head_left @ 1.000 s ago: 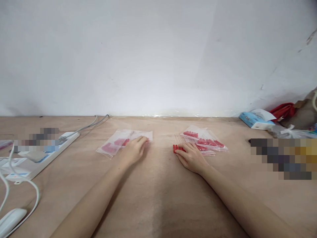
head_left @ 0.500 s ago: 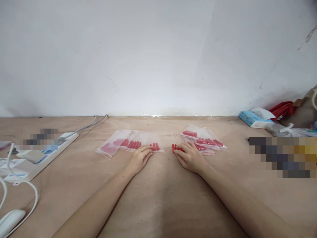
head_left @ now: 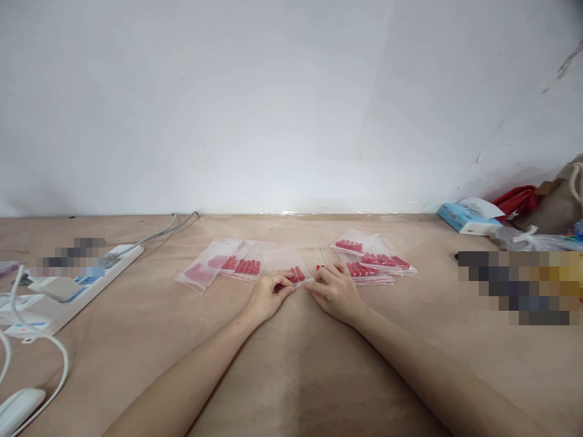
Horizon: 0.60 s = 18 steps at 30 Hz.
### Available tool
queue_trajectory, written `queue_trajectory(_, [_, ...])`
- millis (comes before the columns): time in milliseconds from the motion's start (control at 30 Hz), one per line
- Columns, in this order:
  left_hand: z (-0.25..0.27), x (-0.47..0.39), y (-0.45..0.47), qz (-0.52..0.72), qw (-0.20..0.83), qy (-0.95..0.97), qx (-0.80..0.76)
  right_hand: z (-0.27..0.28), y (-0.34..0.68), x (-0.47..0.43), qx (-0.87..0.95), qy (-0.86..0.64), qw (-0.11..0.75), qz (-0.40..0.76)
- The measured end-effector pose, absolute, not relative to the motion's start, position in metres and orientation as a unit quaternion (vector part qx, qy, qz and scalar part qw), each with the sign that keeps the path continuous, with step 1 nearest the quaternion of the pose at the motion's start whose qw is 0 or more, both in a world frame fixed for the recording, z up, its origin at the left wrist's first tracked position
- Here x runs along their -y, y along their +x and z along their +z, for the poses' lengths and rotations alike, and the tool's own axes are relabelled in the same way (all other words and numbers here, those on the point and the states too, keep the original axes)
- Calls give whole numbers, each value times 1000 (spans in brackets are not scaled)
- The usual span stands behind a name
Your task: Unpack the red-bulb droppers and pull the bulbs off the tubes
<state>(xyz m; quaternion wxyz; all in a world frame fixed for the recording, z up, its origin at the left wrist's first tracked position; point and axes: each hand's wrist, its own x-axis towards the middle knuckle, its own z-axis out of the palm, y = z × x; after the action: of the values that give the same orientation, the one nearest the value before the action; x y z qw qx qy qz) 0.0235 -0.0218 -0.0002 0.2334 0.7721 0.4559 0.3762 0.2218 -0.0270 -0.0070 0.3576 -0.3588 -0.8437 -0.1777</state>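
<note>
A clear plastic bag point(head_left: 283, 260) with red-handled pieces in its lower end lies between my hands. My left hand point(head_left: 268, 292) pinches its lower left edge, fingers closed and partly over the red ends. At its lower right corner, the thumb and fingertips of my right hand point(head_left: 339, 291) close on the plastic. Loose red pieces point(head_left: 319, 267) with thin pale shafts stick out beyond my right fingers, which hide most of them. Left of my left hand lie overlapping bags of red pieces point(head_left: 248, 267). More filled bags point(head_left: 385, 260) are piled right of my right hand.
A white power strip point(head_left: 95, 288) with plugs and cables lies on the left of the wooden table point(head_left: 255, 376). A white device point(head_left: 20, 408) is at the lower left. At the back right are a blue tissue box point(head_left: 464, 218) and a plastic bag point(head_left: 528, 238). A wall closes off the back.
My left hand has drawn a bag of red pieces to the right, away from the left pile. My right hand has shifted slightly left and nearer, from the loose red pieces to the bag's corner.
</note>
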Motion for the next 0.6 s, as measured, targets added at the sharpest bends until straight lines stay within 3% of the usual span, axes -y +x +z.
queue_trajectory(300, [2, 24, 23, 381, 220, 779, -446, -2, 218, 15, 851, -322, 325, -259])
queue_trajectory(600, [1, 20, 29, 378, 176, 820, -393, -4, 212, 22, 860, -344, 304, -222])
